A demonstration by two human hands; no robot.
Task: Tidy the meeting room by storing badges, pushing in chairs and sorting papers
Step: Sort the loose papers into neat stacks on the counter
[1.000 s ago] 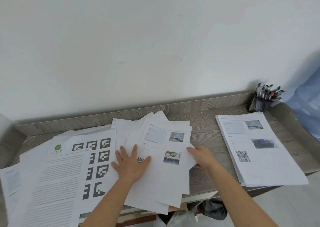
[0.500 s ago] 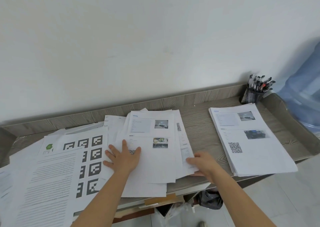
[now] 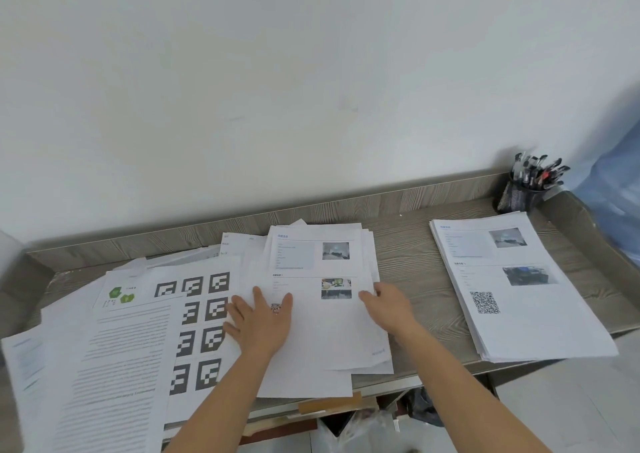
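Note:
A loose pile of printed sheets with photos (image 3: pixel 318 279) lies in the middle of the grey wooden shelf (image 3: pixel 405 255). My left hand (image 3: pixel 259 321) presses flat on the top sheet, fingers spread beside a small QR code. My right hand (image 3: pixel 389 305) rests on the pile's right edge, fingers stretched toward the photos. A neat stack of the same kind of sheets (image 3: pixel 512 286) sits apart at the right. At the left, a sheet of black square markers (image 3: pixel 201 317) and a dense text page (image 3: pixel 114 373) overlap other papers.
A black mesh pen holder (image 3: pixel 523 193) full of pens stands at the shelf's back right corner. A raised wooden rim runs along the back and both ends. A blue object (image 3: pixel 616 203) stands at the far right. Bags and clutter lie below the shelf's front edge.
The middle pile has been squared up and slid slightly together; my right hand moved from the pile's lower right edge up onto its right side. My left hand stays pressed on top.

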